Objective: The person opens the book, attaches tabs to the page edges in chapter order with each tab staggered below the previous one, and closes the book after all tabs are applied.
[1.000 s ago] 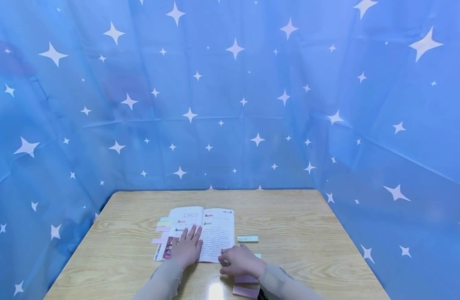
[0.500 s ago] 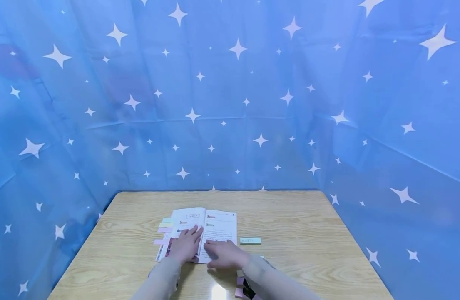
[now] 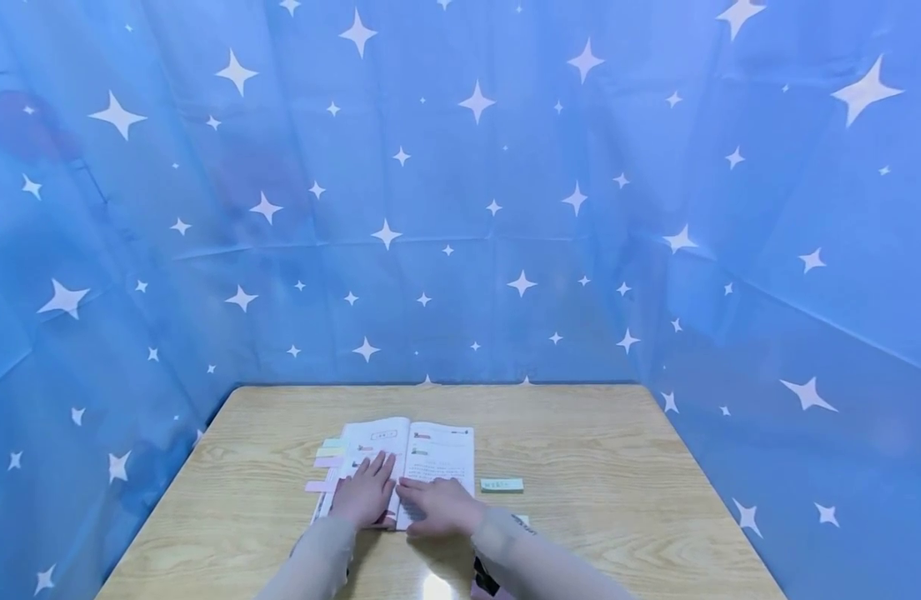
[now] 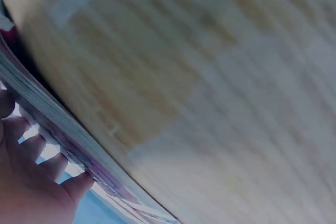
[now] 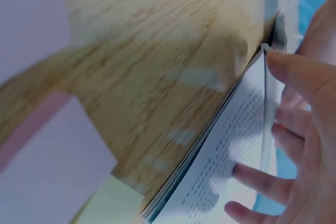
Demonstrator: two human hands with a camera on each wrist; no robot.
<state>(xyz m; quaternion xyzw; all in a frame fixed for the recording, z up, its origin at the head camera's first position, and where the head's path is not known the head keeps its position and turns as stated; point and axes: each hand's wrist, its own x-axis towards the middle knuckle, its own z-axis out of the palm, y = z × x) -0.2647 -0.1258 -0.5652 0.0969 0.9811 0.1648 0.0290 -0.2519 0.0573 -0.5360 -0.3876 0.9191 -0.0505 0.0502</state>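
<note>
An open book [image 3: 452, 446] with printed pages lies on the table, seen in all three views. My left hand [image 3: 364, 492] rests on its left page with the fingers spread toward the far side. On the right page my right hand [image 3: 443, 505] lies with extended fingers, its fingertips at the middle fold. The left wrist view shows the left hand's fingertips [image 4: 86, 178] on the book, beyond its page edges. In the right wrist view, the thumb of the right hand [image 5: 310, 129] touches the fold at the near edge. Neither hand grips anything.
Pastel paper tabs [image 3: 329, 457] stick out from the book's left edge. A light green sticky-note pad [image 3: 502, 485] with writing lies right of the book. Pink pads [image 5: 63, 161] and a pale green one [image 5: 113, 203] lie nearer me, partly under the right forearm. A starry blue curtain [image 3: 460, 200] surrounds the table.
My right hand has moved left from the book's lower right corner, over the right page to the fold, its fingers straightening. The left hand has stayed on the left page.
</note>
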